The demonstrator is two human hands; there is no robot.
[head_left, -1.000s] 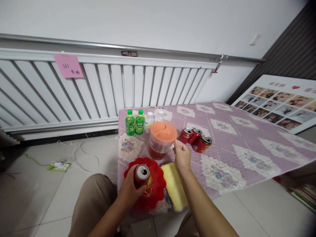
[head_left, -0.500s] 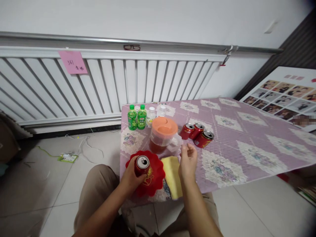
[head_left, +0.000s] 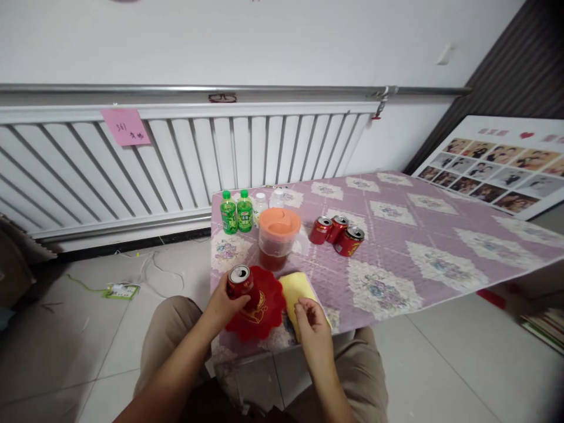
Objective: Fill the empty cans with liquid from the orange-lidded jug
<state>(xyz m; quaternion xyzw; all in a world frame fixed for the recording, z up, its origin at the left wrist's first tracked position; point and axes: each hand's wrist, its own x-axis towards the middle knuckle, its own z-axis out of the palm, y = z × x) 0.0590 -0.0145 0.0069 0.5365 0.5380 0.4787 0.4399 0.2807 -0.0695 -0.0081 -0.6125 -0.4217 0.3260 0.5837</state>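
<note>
My left hand (head_left: 224, 306) is wrapped round a red drink can (head_left: 243, 286), its opening showing dark on top. It holds the can, slightly tilted, over the left part of a red scalloped tray (head_left: 269, 317) with a gold heart design. My right hand (head_left: 318, 329) hovers at a folded yellow cloth (head_left: 294, 286), its fingers loosely bent and nothing visible in them; contact with the cloth cannot be made out. Behind the tray stands a clear plastic pitcher (head_left: 273, 245) with an orange lid and reddish-brown liquid inside.
Three opened red cans (head_left: 338, 230) stand together right of the pitcher. Two green-capped bottles (head_left: 237, 214) and two white-capped bottles (head_left: 268, 202) stand at the back left. A floral tablecloth (head_left: 379, 258) covers the table. Beyond are a radiator (head_left: 185, 158) and a photo board (head_left: 497, 170).
My right hand has moved from beside the pitcher's handle down towards me, over the yellow cloth. My left hand still holds the can, now slightly further left over the tray. The view has shifted.
</note>
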